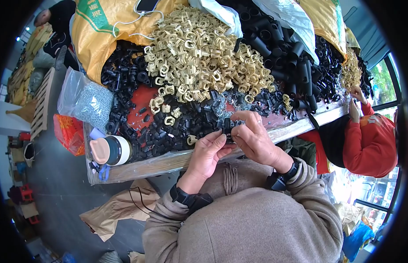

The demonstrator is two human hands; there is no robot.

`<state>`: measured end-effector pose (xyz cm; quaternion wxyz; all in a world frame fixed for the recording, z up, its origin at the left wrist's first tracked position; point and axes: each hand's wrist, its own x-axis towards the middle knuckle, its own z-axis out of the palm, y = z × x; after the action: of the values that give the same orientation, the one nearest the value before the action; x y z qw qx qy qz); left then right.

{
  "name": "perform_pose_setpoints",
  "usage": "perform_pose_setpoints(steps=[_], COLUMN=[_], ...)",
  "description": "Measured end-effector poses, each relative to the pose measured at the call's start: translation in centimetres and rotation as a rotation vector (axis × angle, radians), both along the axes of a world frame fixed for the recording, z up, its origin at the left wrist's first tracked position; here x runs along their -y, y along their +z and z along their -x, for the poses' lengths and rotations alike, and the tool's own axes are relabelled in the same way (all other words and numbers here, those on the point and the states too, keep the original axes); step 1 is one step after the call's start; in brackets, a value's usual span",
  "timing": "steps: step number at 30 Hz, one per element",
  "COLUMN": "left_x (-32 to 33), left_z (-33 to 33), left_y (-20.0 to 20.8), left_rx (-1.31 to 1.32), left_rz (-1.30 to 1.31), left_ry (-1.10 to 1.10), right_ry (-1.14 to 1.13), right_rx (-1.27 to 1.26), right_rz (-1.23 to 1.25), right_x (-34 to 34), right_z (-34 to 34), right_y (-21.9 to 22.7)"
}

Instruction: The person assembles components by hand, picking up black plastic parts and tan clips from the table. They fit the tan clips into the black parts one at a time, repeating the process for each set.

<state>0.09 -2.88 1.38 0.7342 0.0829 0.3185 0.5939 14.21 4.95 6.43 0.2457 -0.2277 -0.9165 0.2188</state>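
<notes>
My left hand [207,154] and my right hand [256,139] meet over the near edge of the worktable, fingers pinched together. Between their fingertips is a small black plastic part [227,127]; its exact shape is partly hidden by the fingers. Just beyond lies a spread of small black plastic pieces [169,136]. Behind that rises a big heap of beige plastic clips [204,57]. One loose beige clip [192,140] rests close to my left hand.
A bag of small screws [94,105] and a lidded cup [111,150] stand at the left. Black tubes [296,65] are piled at the right. The table has a wooden edge [164,163]. A person in red [370,144] works at the far right. Brown paper [120,208] lies below.
</notes>
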Motion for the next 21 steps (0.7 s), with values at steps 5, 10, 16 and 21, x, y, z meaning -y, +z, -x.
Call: perform_pose_setpoints(steps=[5, 10, 16, 21], left_x=[0.1, 0.0, 0.3, 0.9], left_z=[-0.1, 0.1, 0.6, 1.3], left_y=[0.0, 0.1, 0.0, 0.0], left_rx=[-0.038, -0.07, -0.07, -0.104], left_rz=[-0.024, -0.007, -0.003, -0.003], left_ry=[-0.016, -0.049, -0.062, -0.05], right_ry=[0.02, 0.044, 0.066, 0.072], right_rx=[0.031, 0.046, -0.045, -0.16], right_rz=[-0.064, -0.006, 0.248, 0.403], right_x=[0.0, -0.1, -0.2, 0.0], right_z=[-0.1, -0.1, 0.0, 0.6], right_y=[0.0, -0.6, -1.1, -2.4])
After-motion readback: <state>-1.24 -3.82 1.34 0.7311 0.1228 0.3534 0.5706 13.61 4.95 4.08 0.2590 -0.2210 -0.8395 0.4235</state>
